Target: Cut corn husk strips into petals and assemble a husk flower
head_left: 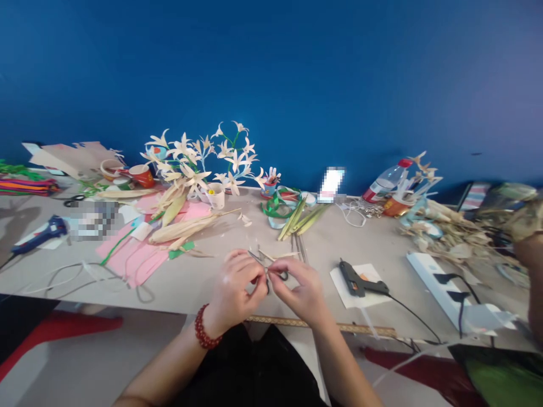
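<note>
My left hand (236, 288), with a red bead bracelet on the wrist, and my right hand (299, 287) meet over the front edge of the grey table (203, 277). Both are closed in a pinch around a small pale strip and a dark-handled pair of scissors (271, 272) held between them. Which hand holds the scissors is hard to tell. A few thin straws (299, 247) lie just beyond my fingers.
A black glue gun (358, 281) rests on white paper to the right, by a white power strip (441, 285). Behind stand husk flowers (203, 161), green leaf strips (301, 217), cups, a water bottle (388, 181), pink paper (139, 254) and a blue glue gun (38, 233). Another person's arm (532, 265) shows at the right edge.
</note>
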Motion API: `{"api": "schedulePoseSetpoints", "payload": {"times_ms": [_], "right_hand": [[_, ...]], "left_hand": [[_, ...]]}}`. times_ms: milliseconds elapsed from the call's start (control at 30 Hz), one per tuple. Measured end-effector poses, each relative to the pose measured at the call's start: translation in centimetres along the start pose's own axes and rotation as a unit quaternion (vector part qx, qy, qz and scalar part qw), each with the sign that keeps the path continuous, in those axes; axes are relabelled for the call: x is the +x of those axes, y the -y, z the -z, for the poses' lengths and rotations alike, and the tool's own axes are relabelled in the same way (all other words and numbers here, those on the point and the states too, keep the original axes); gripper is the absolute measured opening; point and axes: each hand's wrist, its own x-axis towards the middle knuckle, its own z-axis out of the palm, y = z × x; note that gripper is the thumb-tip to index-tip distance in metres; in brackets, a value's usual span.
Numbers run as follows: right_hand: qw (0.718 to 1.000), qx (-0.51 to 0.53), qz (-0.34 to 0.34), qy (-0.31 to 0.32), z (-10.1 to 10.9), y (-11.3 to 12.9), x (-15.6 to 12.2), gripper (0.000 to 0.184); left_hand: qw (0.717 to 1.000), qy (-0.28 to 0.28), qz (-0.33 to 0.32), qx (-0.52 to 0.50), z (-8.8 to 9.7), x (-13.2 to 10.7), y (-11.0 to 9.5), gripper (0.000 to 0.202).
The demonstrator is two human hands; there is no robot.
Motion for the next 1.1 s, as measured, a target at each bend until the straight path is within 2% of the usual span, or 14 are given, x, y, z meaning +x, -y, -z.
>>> {"api": "schedulePoseSetpoints", "payload": {"times_ms": [167,300,433,500,567,667,800,867,967,1100], "right_hand": [[0.999,-0.041,-0.009,-0.02,0.0,-0.9,0.3,0.008],[0.994,-0.06,-0.041,-0.08,0.9,-1.4,0.2,0.008],[0.999,0.004,-0.038,-0.023,0.4,-0.1,0.0,0.006],[0.999,0.009,-0.033,-0.019,-0.3,0.3,0.0,0.007],[0.999,-0.006,-0.028,-0.029,-0.6,0.1,0.0,0.013],[0.998,-0.05,-0.018,-0.039,-0.2,-1.1,0.0,0.012],[0.986,-0.124,-0.036,-0.103,0.9,-2.0,-0.3,0.009],[0.989,-0.108,-0.033,-0.091,0.8,-1.4,-0.3,0.007],[0.997,-0.063,-0.007,-0.039,-0.1,-0.3,-0.3,0.008],[0.996,-0.076,0.009,-0.05,-0.4,-0.8,-0.2,0.01]], "left_hand": [[1.0,0.001,0.001,-0.006,0.1,-0.2,0.2,0.017],[1.0,-0.015,0.014,-0.014,0.0,-0.4,0.5,0.017],[1.0,-0.012,0.011,-0.016,0.0,-0.1,0.3,0.017],[1.0,-0.013,0.011,-0.012,-0.1,0.1,0.1,0.017],[1.0,-0.013,0.011,-0.009,-0.1,0.1,0.0,0.017],[1.0,-0.017,0.013,-0.011,-0.2,-0.2,0.1,0.017],[0.999,-0.041,0.022,-0.011,-0.1,-0.4,0.6,0.017],[0.999,-0.038,0.019,-0.01,-0.2,-0.4,0.6,0.017],[0.999,-0.031,0.014,-0.009,-0.3,-0.2,0.5,0.017],[0.999,-0.033,0.014,-0.012,-0.2,-0.2,0.3,0.018]]}}
